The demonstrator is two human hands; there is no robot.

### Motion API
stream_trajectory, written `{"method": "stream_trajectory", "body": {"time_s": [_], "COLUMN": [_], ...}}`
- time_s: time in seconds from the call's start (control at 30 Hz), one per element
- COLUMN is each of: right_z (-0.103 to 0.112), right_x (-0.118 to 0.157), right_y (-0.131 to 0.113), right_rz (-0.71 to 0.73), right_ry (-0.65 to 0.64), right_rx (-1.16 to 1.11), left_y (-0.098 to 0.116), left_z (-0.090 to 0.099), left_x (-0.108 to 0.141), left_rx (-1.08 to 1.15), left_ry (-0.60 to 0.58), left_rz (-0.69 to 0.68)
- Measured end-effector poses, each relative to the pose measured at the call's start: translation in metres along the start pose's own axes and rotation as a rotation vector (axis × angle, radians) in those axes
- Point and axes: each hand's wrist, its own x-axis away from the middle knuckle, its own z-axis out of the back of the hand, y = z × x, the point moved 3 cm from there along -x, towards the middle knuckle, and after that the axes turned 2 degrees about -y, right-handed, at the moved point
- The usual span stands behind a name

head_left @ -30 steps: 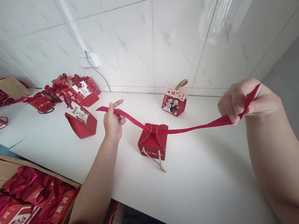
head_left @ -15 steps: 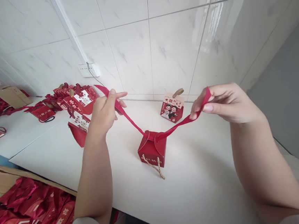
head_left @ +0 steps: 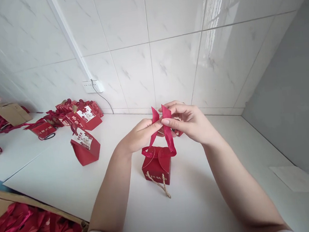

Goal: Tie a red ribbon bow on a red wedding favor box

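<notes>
A small red gift box (head_left: 156,170) with a gold cord handle (head_left: 160,184) stands upright on the white table. A red ribbon (head_left: 169,138) passes through its top flaps, and both ends rise above it. My left hand (head_left: 142,133) pinches one end between thumb and fingers. The other end is pinched in my right hand (head_left: 187,120). Above the box my hands meet, the two ribbon tips sticking up side by side. Behind my right hand a printed box (head_left: 178,132) is mostly hidden.
On the left of the table (head_left: 54,175) stand a red box with a white label (head_left: 85,147) and a cluster of similar boxes (head_left: 81,115). A carton (head_left: 83,227) of red boxes is at lower left. A wall socket (head_left: 92,86) and white paper (head_left: 298,179) also show.
My hands have come together above the box, bringing the two ribbon ends from spread wide to side by side. The view has tilted up slightly.
</notes>
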Motion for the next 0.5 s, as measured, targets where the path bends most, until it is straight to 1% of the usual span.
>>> {"method": "stream_trajectory", "body": {"time_s": [0.1,0.23,0.4,0.5], "right_z": [-0.001,-0.002,-0.002,-0.002], "right_x": [0.000,0.001,0.002,0.003], "right_y": [0.002,0.005,0.010,0.011], "right_rz": [-0.031,-0.073,-0.120,-0.128], "right_ry": [-0.011,-0.008,-0.052,-0.083], "right_rx": [-0.068,-0.162,-0.362,-0.383], "left_y": [-0.005,-0.013,-0.007,-0.004], "left_z": [-0.004,-0.008,-0.014,-0.016], "left_x": [-0.005,-0.011,-0.011,-0.010], "left_rx": [0.074,0.159,0.103,0.027], "left_ry": [-0.060,-0.090,-0.141,-0.142], "left_rz": [-0.045,-0.170,-0.240,-0.213]}}
